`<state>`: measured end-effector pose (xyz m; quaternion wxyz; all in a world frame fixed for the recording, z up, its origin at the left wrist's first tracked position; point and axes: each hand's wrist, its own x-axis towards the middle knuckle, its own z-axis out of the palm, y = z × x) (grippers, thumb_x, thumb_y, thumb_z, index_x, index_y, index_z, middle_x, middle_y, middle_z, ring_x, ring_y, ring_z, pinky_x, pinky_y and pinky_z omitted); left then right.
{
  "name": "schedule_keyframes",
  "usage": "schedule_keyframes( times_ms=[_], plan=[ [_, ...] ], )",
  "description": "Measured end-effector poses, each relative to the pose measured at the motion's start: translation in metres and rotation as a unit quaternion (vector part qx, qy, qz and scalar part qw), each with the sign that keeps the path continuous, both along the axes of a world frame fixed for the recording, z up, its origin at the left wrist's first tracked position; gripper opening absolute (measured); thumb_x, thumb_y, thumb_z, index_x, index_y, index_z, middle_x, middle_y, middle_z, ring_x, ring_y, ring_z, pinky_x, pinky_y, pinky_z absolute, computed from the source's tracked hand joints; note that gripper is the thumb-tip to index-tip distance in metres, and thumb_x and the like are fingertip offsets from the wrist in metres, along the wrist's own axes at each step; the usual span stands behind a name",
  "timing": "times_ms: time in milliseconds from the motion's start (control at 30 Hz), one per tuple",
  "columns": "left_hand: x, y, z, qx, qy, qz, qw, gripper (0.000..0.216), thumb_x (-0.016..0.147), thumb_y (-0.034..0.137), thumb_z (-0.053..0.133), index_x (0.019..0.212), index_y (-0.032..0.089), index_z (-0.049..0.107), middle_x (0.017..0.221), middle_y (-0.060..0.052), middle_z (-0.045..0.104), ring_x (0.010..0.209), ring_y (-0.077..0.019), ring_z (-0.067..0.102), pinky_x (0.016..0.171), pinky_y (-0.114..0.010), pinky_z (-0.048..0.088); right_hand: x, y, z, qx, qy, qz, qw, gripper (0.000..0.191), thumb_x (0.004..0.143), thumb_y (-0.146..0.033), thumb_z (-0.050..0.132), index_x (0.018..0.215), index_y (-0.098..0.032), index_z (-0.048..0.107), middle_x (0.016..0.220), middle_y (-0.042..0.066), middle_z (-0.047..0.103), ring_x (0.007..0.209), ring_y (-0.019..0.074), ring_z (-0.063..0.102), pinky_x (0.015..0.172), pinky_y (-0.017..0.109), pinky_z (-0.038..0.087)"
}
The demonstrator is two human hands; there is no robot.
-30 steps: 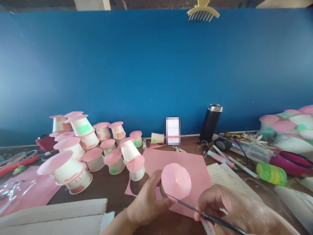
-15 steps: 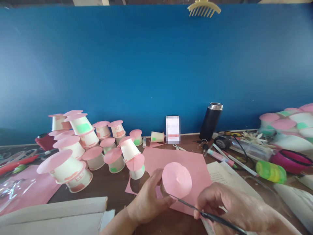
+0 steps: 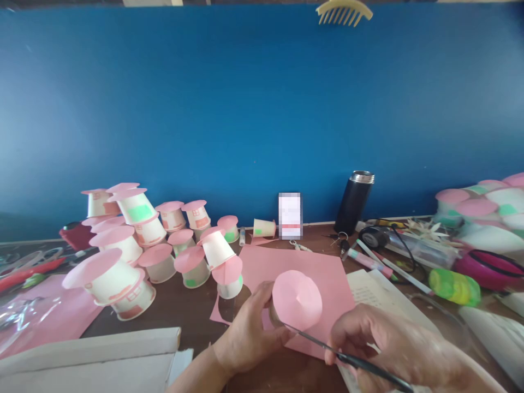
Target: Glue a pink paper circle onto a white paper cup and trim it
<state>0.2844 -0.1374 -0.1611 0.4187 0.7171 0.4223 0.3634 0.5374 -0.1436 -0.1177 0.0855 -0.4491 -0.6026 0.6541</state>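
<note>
My left hand (image 3: 254, 322) is closed around the left and lower edge of a round pink paper disc (image 3: 298, 300), its middle raised to a shallow point. Whatever lies behind the disc is hidden. In my right hand (image 3: 372, 344) is a pair of dark-handled scissors (image 3: 311, 339), the thin blade reaching left to the disc's lower edge beside my left thumb. A large pink paper sheet (image 3: 323, 267) with a rounded cut-out lies beneath both hands. To the left stand several white paper cups (image 3: 219, 248) topped with pink discs, some stacked.
A black bottle (image 3: 354, 202) stands by the blue wall (image 3: 254, 109). Markers (image 3: 370, 263), a green-yellow container (image 3: 454, 286) and a magenta pouch (image 3: 487, 269) lie at right, near bagged cups (image 3: 477, 207). White cardboard (image 3: 90, 360) lies at front left. A written sheet (image 3: 380, 295) is under my right hand.
Both hands, the disc and the scissors hold nearly the same pose. The whole view has shifted very slightly.
</note>
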Motion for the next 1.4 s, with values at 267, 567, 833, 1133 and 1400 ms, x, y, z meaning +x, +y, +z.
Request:
schedule_keyframes(
  times_ms=[267,567,833,1133,1400],
  plan=[
    [0.0,-0.002,0.001,0.0,-0.007,-0.005,1.0,0.057,0.073,0.014,0.071,0.127,0.022,0.053,0.123,-0.006,0.061,0.113,-0.0246,0.056,0.097,-0.036,0.045,0.001,-0.001,0.001,0.022,-0.003,-0.005,1.0,0.037,0.057,-0.01,0.058,0.087,-0.016,0.078,0.059,-0.004,0.066,0.047,0.0074,0.056,0.045,0.014,0.034],
    [0.001,0.0,0.002,-0.008,-0.009,-0.01,1.0,0.059,0.072,0.014,0.072,0.127,0.021,0.053,0.123,-0.007,0.06,0.113,-0.025,0.056,0.097,-0.036,0.045,0.0,-0.001,0.003,0.005,0.007,-0.003,1.0,0.038,0.056,-0.015,0.058,0.089,-0.013,0.077,0.057,-0.003,0.066,0.047,0.0074,0.055,0.044,0.014,0.034],
    [0.0,-0.001,0.001,-0.007,-0.004,-0.004,1.0,0.057,0.073,0.016,0.072,0.126,0.022,0.054,0.122,-0.007,0.061,0.111,-0.0254,0.056,0.095,-0.036,0.045,0.002,0.0,-0.004,-0.016,0.013,-0.004,1.0,0.032,0.062,-0.015,0.062,0.091,-0.012,0.075,0.054,-0.003,0.063,0.044,0.0052,0.05,0.042,0.011,0.034],
    [0.002,-0.002,0.001,0.003,-0.009,0.0,1.0,0.058,0.072,0.014,0.073,0.126,0.023,0.055,0.124,-0.005,0.061,0.113,-0.0238,0.056,0.097,-0.034,0.045,0.004,0.0,-0.004,-0.025,0.03,-0.009,0.999,0.036,0.058,-0.014,0.06,0.09,-0.014,0.076,0.053,-0.003,0.064,0.044,0.005,0.051,0.042,0.01,0.036],
    [0.001,-0.001,-0.001,0.012,0.008,0.019,1.0,0.055,0.072,0.016,0.074,0.124,0.023,0.055,0.119,-0.005,0.062,0.108,-0.0234,0.058,0.093,-0.034,0.047,0.006,0.0,-0.006,-0.016,0.024,-0.008,1.0,0.03,0.065,-0.015,0.065,0.092,-0.013,0.076,0.055,-0.002,0.065,0.044,0.0048,0.052,0.041,0.009,0.037]
  ],
)
